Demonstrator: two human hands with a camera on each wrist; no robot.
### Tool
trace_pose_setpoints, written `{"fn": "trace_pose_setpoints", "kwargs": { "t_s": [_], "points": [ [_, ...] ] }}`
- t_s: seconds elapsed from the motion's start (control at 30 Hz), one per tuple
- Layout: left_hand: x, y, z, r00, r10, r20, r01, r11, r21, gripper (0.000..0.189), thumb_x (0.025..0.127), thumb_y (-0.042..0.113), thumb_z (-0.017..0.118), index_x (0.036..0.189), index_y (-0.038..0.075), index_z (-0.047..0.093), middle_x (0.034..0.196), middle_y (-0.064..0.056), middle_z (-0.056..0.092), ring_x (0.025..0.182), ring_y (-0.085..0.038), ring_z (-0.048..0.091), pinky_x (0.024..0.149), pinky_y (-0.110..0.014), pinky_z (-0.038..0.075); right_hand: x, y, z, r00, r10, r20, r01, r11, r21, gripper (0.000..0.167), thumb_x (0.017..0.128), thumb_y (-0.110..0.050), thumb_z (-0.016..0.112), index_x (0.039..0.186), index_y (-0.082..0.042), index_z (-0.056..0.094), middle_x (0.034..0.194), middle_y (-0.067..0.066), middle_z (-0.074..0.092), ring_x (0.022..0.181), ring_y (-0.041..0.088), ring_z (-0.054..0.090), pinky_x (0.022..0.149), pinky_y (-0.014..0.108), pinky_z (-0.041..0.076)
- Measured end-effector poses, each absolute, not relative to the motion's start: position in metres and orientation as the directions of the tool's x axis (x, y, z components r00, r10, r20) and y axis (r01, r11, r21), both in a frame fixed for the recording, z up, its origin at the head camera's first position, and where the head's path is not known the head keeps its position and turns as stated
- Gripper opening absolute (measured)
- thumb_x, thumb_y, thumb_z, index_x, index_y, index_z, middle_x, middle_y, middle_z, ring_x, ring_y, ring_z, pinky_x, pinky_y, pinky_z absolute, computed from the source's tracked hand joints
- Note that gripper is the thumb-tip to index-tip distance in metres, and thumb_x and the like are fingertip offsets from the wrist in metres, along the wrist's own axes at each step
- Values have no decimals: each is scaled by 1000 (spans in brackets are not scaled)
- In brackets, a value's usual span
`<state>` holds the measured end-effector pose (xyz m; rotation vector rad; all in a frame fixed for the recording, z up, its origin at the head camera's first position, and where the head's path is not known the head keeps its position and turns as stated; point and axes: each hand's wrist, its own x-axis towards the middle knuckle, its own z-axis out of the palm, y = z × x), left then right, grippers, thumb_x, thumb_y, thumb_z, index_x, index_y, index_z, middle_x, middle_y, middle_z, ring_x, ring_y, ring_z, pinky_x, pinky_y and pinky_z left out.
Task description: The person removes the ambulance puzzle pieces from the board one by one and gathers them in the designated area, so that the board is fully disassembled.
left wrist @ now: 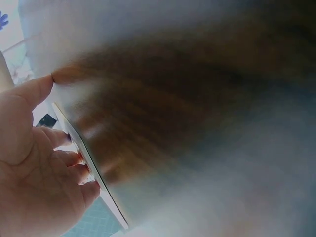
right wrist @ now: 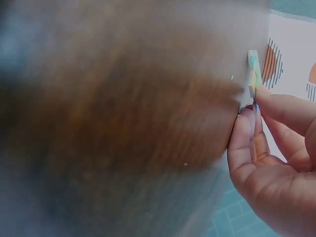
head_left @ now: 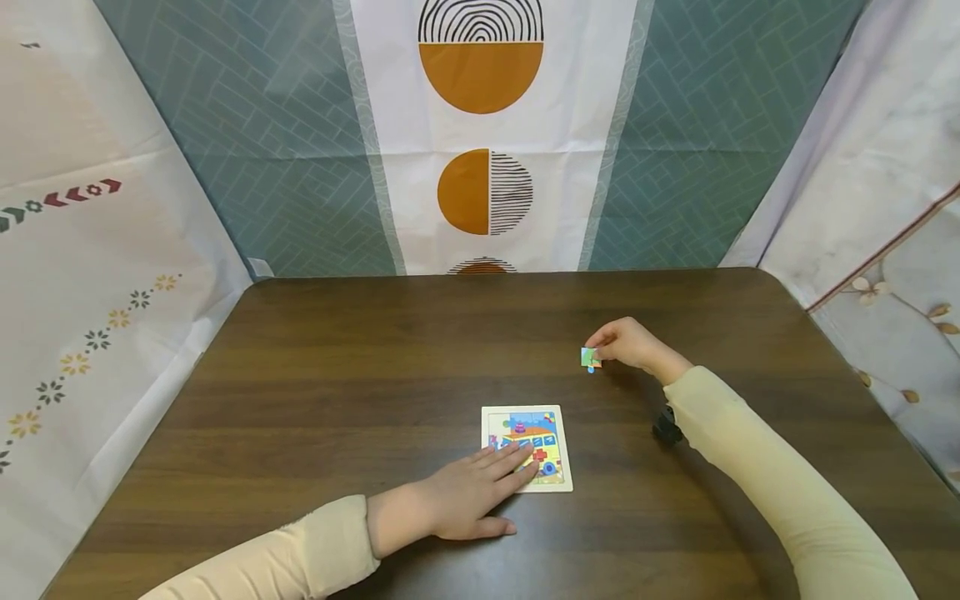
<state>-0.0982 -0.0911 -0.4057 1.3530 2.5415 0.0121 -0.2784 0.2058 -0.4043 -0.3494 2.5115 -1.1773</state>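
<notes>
My left hand (head_left: 480,492) lies with straight, slightly spread fingers on the lower left part of a jigsaw puzzle (head_left: 551,450) in a cream frame. A colourful vehicle picture fills much of it, and a pale patch shows at its upper left. In the left wrist view the fingertips touch the edge of the puzzle frame (left wrist: 113,210). Beyond the puzzle to the right, my right hand (head_left: 628,343) pinches a small puzzle piece (head_left: 587,357), green and light blue with a tab. The right wrist view shows the piece (right wrist: 254,74) nearly edge-on at the fingertips.
Both hands are over a dark brown wooden table (head_left: 360,358). A small black device (head_left: 666,427) sits by the right wrist, partly behind the sleeve. Patterned cloths (head_left: 300,125) hang behind the table and along both sides.
</notes>
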Motion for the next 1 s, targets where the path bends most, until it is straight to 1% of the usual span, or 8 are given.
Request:
{"fn": "trace_pose_setpoints", "kwargs": {
  "t_s": [0.07, 0.2, 0.33, 0.43, 0.6, 0.7, 0.87, 1.0],
  "points": [
    [-98, -91, -405, -536, 813, -228, 809, 572, 135, 70, 97, 48, 45, 153, 14, 20, 160, -7, 15, 146, -20, 17, 117, -36, 22, -278, 204, -404, -912, -360, -196, -86, 636, -766, 20, 85, 4, 62, 102, 13, 66, 94, 21, 69, 80, 17, 60, 76, 29, 51],
    [-98, -92, -404, -540, 807, -239, 801, 580, 151, 70, 97, 48, 45, 153, 14, 20, 160, -7, 14, 147, -20, 16, 117, -36, 21, -278, 202, -405, -919, -358, -168, -127, 670, -731, 18, 82, 3, 65, 98, 11, 67, 87, 18, 70, 74, 15, 57, 69, 26, 48],
    [-98, -93, -406, -537, 809, -239, 796, 580, 174, 70, 97, 46, 46, 153, 13, 21, 160, -8, 15, 146, -21, 16, 117, -37, 21, -279, 199, -406, -925, -346, -156, -148, 706, -692, 18, 80, 0, 68, 96, 9, 67, 87, 17, 69, 73, 17, 58, 66, 26, 47],
    [-98, -94, -408, -533, 815, -229, 800, 573, 179, 71, 96, 46, 47, 152, 12, 21, 159, -9, 16, 146, -22, 17, 117, -38, 22, -280, 198, -405, -931, -332, -150, -161, 744, -649, 19, 80, -3, 71, 95, 7, 67, 88, 17, 69, 78, 22, 60, 68, 29, 48],
    [-98, -95, -408, -530, 819, -219, 802, 568, 182, 72, 96, 46, 49, 153, 12, 19, 159, -9, 15, 146, -22, 17, 117, -38, 22, -279, 196, -402, -943, -307, -130, -182, 800, -571, 20, 80, -7, 73, 95, 4, 67, 92, 17, 67, 87, 29, 60, 74, 36, 49],
    [-98, -95, -408, -532, 815, -227, 798, 573, 187, 73, 96, 46, 49, 153, 12, 19, 160, -9, 14, 146, -21, 16, 117, -38, 21, -275, 194, -401, -946, -304, -110, -192, 802, -566, 19, 81, -6, 71, 95, 5, 66, 93, 18, 67, 88, 30, 60, 74, 36, 49],
    [-99, -93, -405, -534, 808, -249, 798, 579, 165, 73, 95, 47, 49, 153, 13, 19, 160, -8, 13, 147, -21, 13, 117, -37, 19, -263, 185, -397, -942, -333, -46, -242, 767, -595, 15, 84, -3, 66, 97, 5, 65, 91, 18, 66, 84, 29, 62, 72, 37, 52],
    [-99, -93, -402, -526, 818, -235, 808, 566, 165, 76, 94, 50, 50, 153, 12, 18, 160, -8, 13, 147, -22, 12, 117, -37, 20, -251, 173, -393, -924, -383, -8, -302, 741, -599, 16, 84, -4, 67, 98, 4, 66, 91, 16, 67, 82, 27, 63, 75, 39, 53]
  ]
}}
